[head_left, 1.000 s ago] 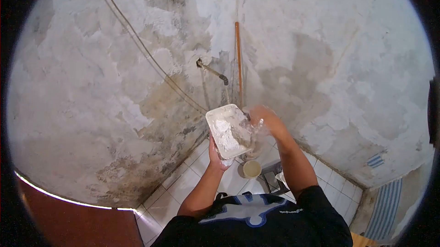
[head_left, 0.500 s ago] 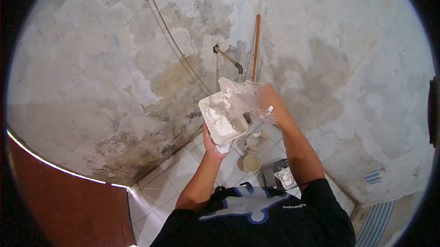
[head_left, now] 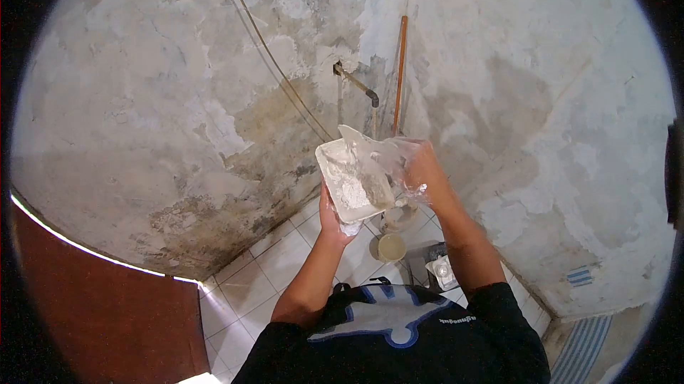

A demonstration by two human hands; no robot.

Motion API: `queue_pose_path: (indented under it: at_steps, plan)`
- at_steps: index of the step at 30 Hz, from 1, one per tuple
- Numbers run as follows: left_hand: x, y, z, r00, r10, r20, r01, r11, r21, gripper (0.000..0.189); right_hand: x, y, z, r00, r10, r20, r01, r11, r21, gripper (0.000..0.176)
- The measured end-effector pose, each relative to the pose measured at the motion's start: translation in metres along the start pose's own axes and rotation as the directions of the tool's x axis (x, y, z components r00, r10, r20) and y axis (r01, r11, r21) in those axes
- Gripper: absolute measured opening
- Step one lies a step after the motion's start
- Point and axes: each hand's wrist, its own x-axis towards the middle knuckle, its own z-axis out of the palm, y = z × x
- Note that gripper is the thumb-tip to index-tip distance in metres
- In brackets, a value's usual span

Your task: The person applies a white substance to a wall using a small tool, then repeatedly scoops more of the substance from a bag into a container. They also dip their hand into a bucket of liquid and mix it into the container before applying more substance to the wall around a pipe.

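Observation:
My left hand point(head_left: 331, 216) is closed on a white plastic tub point(head_left: 329, 174), gripping it by its lower left side and tilting it toward me. White powder point(head_left: 355, 192) lies in the tub, with some caked on the inside. Over the tub's right side hangs a clear plastic bag point(head_left: 381, 158), its upper corner smeared white. My right hand point(head_left: 422, 163) grips this bag on the right; film covers the fingers in part. A crumpled whitish bit point(head_left: 349, 229) shows beneath the tub beside my left hand.
Patchy plastered walls meet ahead, with a pipe point(head_left: 358, 86), an orange-brown rod point(head_left: 401, 74) and a hanging cable point(head_left: 263, 42). On the tiled floor point(head_left: 285, 259) stand a beige container point(head_left: 392, 248) and a white package point(head_left: 443, 271). A brown panel point(head_left: 107, 305) is at lower left.
The tub has shifted slightly right, and the bag now spreads farther across its right side. The view has tilted slightly. Both hands keep their grips.

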Motion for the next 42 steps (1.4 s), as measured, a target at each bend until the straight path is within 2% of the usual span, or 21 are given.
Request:
queue_pose_path:
  at_steps: [3, 5, 8, 12, 15, 17, 21, 23, 26, 29, 33, 35, 36, 38, 42]
  plan:
    - [0.0, 0.0, -0.003, 1.0, 0.006, 0.005, -0.006, 1.0, 0.009, 0.055, -0.002, 0.005, 0.006, 0.996, -0.068, 0.058, 0.071, 0.995, -0.068, 0.025]
    - [-0.002, -0.001, -0.001, 1.0, 0.003, -0.016, -0.003, 1.0, -0.011, 0.055, -0.005, 0.007, 0.007, 0.999, -0.045, -0.027, 0.045, 0.999, 0.01, 0.025]
    - [0.0, 0.002, -0.008, 1.0, 0.002, -0.023, -0.004, 0.999, -0.053, 0.055, -0.011, 0.008, 0.001, 0.989, -0.09, -0.118, 0.087, 0.996, -0.025, 0.025]
    - [-0.002, 0.007, -0.009, 1.0, 0.017, -0.026, -0.019, 0.998, -0.066, 0.054, -0.025, 0.0, -0.01, 0.987, -0.047, -0.152, 0.053, 0.998, 0.035, 0.026]
    - [-0.003, 0.008, -0.007, 0.999, 0.033, -0.015, -0.034, 0.997, -0.067, 0.054, -0.036, 0.011, -0.008, 0.979, -0.136, -0.152, 0.146, 0.988, 0.053, 0.026]
    - [-0.003, 0.009, -0.006, 0.999, 0.054, 0.0, -0.054, 0.993, -0.103, 0.052, -0.04, 0.013, -0.006, 0.958, -0.178, -0.222, 0.185, 0.983, 0.007, 0.025]
    - [-0.003, 0.009, 0.001, 0.998, 0.059, -0.033, -0.062, 0.994, -0.094, 0.053, -0.042, 0.005, 0.0, 0.949, -0.069, -0.307, 0.054, 0.997, -0.057, 0.024]
    - [-0.001, 0.008, 0.004, 0.993, 0.106, -0.047, -0.109, 0.991, -0.074, 0.054, -0.045, 0.008, 0.007, 0.945, 0.057, -0.321, -0.051, 0.998, 0.027, 0.023]
    - [0.0, 0.007, 0.006, 0.991, 0.127, -0.033, -0.129, 0.99, -0.064, 0.055, -0.044, 0.008, 0.017, 0.945, -0.029, -0.326, 0.002, 0.996, -0.085, 0.023]
    - [0.001, 0.009, 0.006, 0.991, 0.129, -0.016, -0.13, 0.99, -0.053, 0.054, -0.048, 0.007, 0.026, 0.921, -0.086, -0.381, 0.05, 0.993, -0.105, 0.025]
    - [0.0, 0.009, 0.007, 0.986, 0.166, -0.031, -0.165, 0.986, 0.02, 0.053, -0.049, 0.01, 0.03, 0.941, -0.106, -0.32, 0.066, 0.989, -0.133, 0.026]
    - [-0.003, 0.007, 0.009, 0.985, 0.158, -0.069, -0.153, 0.985, 0.078, 0.056, -0.052, 0.014, 0.037, 0.969, -0.121, -0.216, 0.066, 0.967, -0.248, 0.031]
    - [-0.002, 0.005, 0.007, 0.986, 0.153, -0.067, -0.147, 0.986, 0.079, 0.056, -0.055, 0.014, 0.038, 0.968, -0.118, -0.22, 0.061, 0.966, -0.25, 0.031]
    - [0.004, -0.003, 0.003, 0.987, 0.159, 0.019, -0.16, 0.985, 0.059, 0.057, -0.059, 0.009, 0.04, 0.99, -0.008, -0.142, -0.048, 0.919, -0.391, 0.038]
    - [0.011, -0.015, 0.009, 0.993, 0.119, -0.018, -0.117, 0.986, 0.116, 0.058, -0.067, 0.019, 0.03, 0.988, -0.025, -0.154, -0.047, 0.894, -0.446, 0.036]
